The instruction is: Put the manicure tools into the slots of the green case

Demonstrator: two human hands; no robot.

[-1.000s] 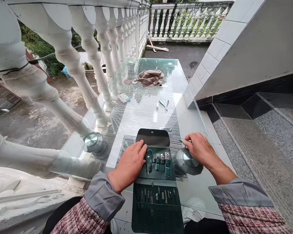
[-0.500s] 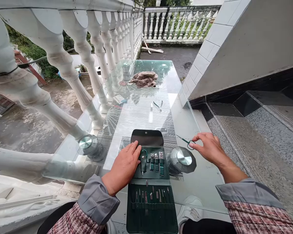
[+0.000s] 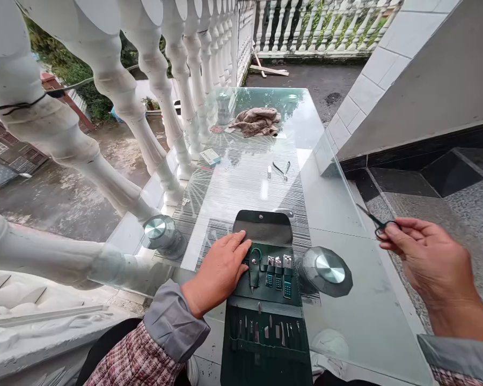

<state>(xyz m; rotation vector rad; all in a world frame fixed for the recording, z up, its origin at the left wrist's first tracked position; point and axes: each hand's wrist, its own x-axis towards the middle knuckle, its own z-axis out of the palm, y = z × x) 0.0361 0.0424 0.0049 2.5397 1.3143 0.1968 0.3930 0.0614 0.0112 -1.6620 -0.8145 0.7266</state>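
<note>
My right hand (image 3: 434, 257) grips a small pair of scissors (image 3: 380, 225) by its dark green finger loops, out past the right side of the glass table. The blades point left and away from me. My left hand (image 3: 221, 268) lies flat, fingers stretched, on the left edge of the unfolded dark green manicure case (image 3: 265, 370). Beside its fingertips, a second green-handled pair of scissors (image 3: 255, 262) sits in a sheath in the case. Several nail clippers (image 3: 279, 276) are strapped to the right of that. Several slim metal tools (image 3: 261, 329) fill the lower pocket.
On the glass table (image 3: 338, 198) lie open nippers (image 3: 282, 170), a small white piece (image 3: 269, 171), a small box (image 3: 210, 156) and a crumpled brown cloth (image 3: 257, 122). White balusters (image 3: 140, 112) line the left. Stone steps (image 3: 418, 209) rise at the right.
My right hand has carried the scissors to the right, from above the table to beyond its edge. The left hand stays on the case. The view has shifted slightly.
</note>
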